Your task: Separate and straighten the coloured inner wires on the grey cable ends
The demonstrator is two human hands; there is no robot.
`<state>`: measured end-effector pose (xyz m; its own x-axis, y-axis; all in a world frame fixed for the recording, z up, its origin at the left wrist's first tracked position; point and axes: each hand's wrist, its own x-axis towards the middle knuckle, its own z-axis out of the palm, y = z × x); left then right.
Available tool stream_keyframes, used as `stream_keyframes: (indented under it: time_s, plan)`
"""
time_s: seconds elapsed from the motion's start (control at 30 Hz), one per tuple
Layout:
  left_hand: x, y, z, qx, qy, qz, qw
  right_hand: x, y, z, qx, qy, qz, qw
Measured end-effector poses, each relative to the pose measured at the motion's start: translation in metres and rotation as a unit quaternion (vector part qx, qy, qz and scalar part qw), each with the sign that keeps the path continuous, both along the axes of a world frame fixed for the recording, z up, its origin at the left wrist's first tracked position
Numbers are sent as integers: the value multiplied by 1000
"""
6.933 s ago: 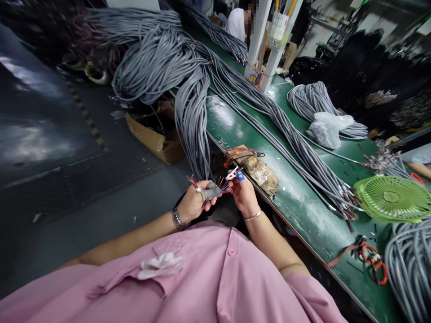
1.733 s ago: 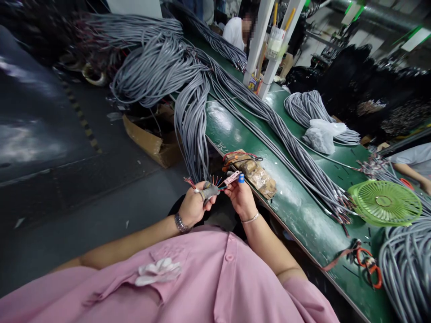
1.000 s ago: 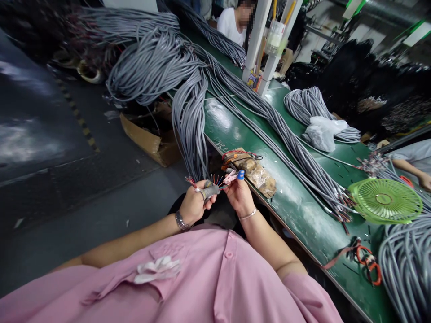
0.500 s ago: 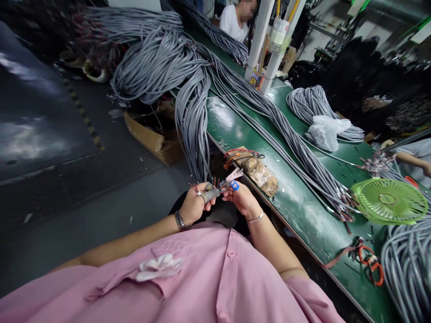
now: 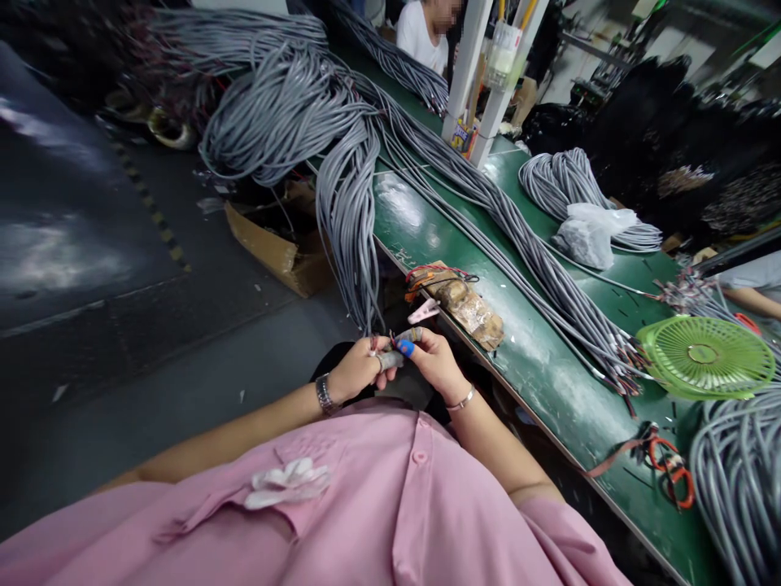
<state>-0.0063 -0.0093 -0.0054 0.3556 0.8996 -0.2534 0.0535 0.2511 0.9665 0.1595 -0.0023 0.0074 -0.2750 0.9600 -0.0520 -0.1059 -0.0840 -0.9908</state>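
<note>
My left hand (image 5: 355,372) is closed around the stripped end of a grey cable (image 5: 364,313), where thin coloured wires (image 5: 373,345) poke up beside the thumb. Pressed close to it, my right hand (image 5: 434,363) pinches at the same wires, its thumb wrapped in blue tape (image 5: 406,348). Grey wrapping covers a finger on each hand. The fingers hide most of the wire ends. Just beyond my right hand, a pink clip (image 5: 423,311) sits at the bench edge, next to a tape-wrapped wooden block (image 5: 469,308).
Long grey cable bundles (image 5: 488,195) run across the green bench (image 5: 549,431). A green fan (image 5: 701,356), orange-handled scissors (image 5: 671,472) and a cable coil (image 5: 738,488) lie at right. A cardboard box (image 5: 268,244) stands on the floor. A person (image 5: 421,37) sits beyond.
My right hand has moved slightly left, closer to my left hand. The wires that fanned out between the hands are now mostly covered by fingers. The pink clip shows more fully.
</note>
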Motion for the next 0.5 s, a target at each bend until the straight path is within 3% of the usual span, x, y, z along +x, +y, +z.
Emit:
stream_keyframes:
  time_s: [0.13,0.27,0.37,0.5]
  plan:
    - [2,0,2,-16,-80,84,993,0,-5,-4,-38,42,-24,998]
    - [6,-2,1,-17,-103,106,989,-7,-11,-13,-66,50,-111,990]
    - [7,-2,-1,-16,-85,79,993,-11,-10,-16,-51,46,-124,990]
    - [3,-1,-3,-4,-49,-4,999,-10,-5,-17,-45,32,-71,996]
